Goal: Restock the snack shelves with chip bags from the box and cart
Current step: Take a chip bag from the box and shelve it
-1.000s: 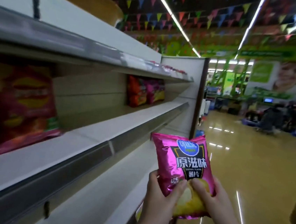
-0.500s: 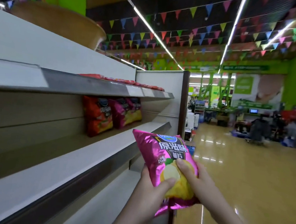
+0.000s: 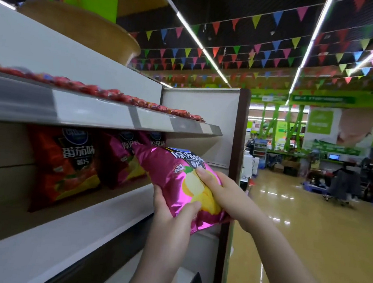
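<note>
Fingers of left hand point(image 3: 170, 218) and right hand point(image 3: 224, 191) seemingly curled around pink chip bag point(image 3: 172, 176).

Glossy pink chip bag point(image 3: 168, 174) with blue logo and chip picture, tilted top-left toward the middle shelf point(image 3: 60, 238), held off its surface near the right end; red bag point(image 3: 63, 165) and two pink bags point(image 3: 121, 160) standing at the shelf's back
</note>
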`<action>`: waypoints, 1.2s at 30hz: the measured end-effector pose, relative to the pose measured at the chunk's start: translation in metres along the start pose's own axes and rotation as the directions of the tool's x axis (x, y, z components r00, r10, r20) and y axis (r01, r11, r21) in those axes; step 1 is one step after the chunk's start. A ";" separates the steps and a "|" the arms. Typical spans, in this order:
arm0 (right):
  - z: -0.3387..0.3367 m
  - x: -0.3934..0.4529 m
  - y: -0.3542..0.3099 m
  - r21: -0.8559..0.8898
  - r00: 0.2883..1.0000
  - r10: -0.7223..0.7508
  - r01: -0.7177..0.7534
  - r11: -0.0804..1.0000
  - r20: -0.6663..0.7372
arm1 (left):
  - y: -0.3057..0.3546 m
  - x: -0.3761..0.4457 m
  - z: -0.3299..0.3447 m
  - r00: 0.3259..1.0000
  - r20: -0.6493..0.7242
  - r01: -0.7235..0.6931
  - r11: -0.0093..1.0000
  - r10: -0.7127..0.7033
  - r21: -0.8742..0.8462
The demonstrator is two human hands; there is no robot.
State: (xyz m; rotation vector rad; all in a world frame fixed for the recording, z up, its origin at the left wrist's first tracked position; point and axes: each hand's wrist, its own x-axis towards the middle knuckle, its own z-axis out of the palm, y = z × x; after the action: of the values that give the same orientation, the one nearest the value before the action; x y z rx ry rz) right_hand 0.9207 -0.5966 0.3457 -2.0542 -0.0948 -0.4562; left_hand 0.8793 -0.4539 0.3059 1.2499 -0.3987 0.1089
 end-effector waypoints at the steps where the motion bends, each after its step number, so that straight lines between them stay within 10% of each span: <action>1: -0.001 0.016 0.006 0.004 1.000 -0.014 0.014 1.000 0.021 | -0.005 0.013 0.006 0.999 -0.051 -0.007 1.000 0.006 -0.013; 18: 0.055 0.286 0.111 0.127 0.973 -0.114 0.089 0.988 0.200 | -0.058 0.244 0.019 0.805 -0.576 0.466 0.753 -0.142 0.465; 36: 0.059 0.311 0.128 0.222 0.950 -0.091 0.023 0.975 0.299 | -0.083 0.300 0.010 0.858 -0.514 0.502 0.268 -0.030 0.822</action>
State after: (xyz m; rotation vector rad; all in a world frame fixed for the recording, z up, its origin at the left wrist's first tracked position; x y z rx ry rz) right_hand 1.2573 -0.6482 0.3254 -1.8957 -0.3771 -0.1479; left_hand 1.1798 -0.5306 0.3394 2.4398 0.3894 0.3360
